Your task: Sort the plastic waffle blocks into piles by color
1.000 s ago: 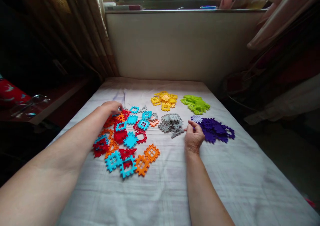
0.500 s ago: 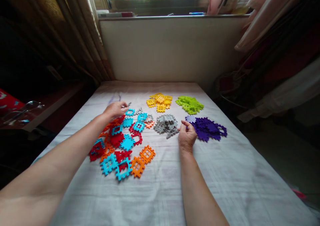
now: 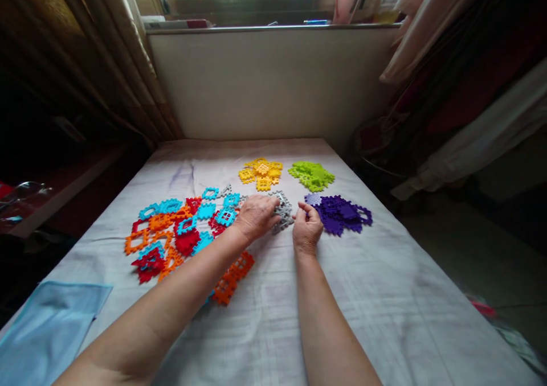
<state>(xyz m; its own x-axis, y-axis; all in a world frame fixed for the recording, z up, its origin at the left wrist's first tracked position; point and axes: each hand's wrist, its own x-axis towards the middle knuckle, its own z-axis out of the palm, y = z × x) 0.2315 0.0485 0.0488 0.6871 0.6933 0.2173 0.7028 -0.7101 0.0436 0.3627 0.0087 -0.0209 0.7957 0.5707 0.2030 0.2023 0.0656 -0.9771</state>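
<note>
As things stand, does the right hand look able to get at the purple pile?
Probably yes: the right hand is close beside the purple pile, with nothing visible in between, and the left hand is at the grey pile, out of the way.

My left forearm (image 3: pixel 171 312) and right forearm (image 3: pixel 327 323): both bare, smooth, narrowing to the wrists. Left hand (image 3: pixel 257 216), right hand (image 3: pixel 307 231): bare too; faint creases at right wrist.

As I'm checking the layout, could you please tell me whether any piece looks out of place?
Yes: one grey piece lies near blue pieces, which looks odd because the grey pile is farther right, by the left hand.
</note>
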